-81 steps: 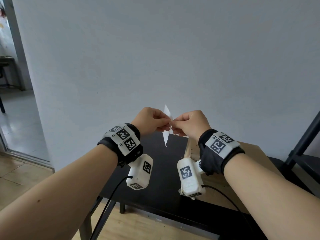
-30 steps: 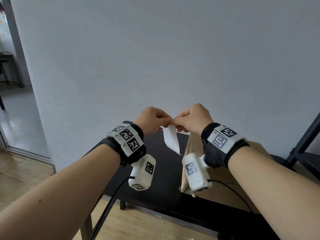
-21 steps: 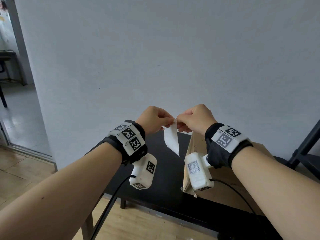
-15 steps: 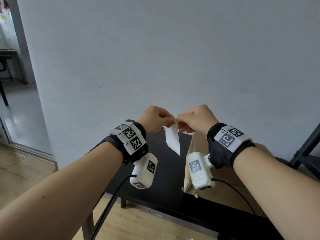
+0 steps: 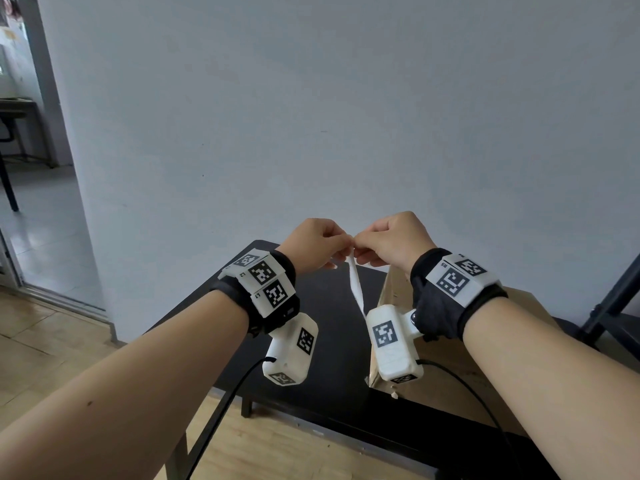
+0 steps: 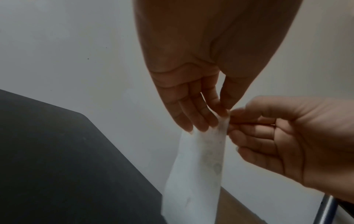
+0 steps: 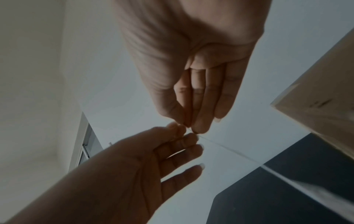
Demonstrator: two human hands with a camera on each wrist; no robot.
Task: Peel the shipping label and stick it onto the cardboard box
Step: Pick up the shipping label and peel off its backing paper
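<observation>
We are at the peeling step: our left hand [image 5: 317,244] and right hand [image 5: 393,241] meet in the air above the tabletop [image 5: 332,306], both pinching the top edge of the label [image 6: 197,166], and next we should separate its backing, then turn to the box [image 5: 450,362] at the right.

A plain pale grey-blue wall [image 5: 346,98] is seen behind and above the grip, evenly lit by soft daylight. Below the grip, a black table [image 5: 332,341] is set against that wall, one dark leg [image 5: 246,408] showing beneath its near edge. Light wooden floorboards [image 5: 52,348] are laid below and to the left. Far to the left, a doorway [image 5: 31,168] is opened onto a room with a pale glossy floor [image 5: 45,230], where part of a dark desk [image 5: 14,109] is visible. To the lower right, a slanted black metal frame [image 5: 613,299] is seen.
</observation>
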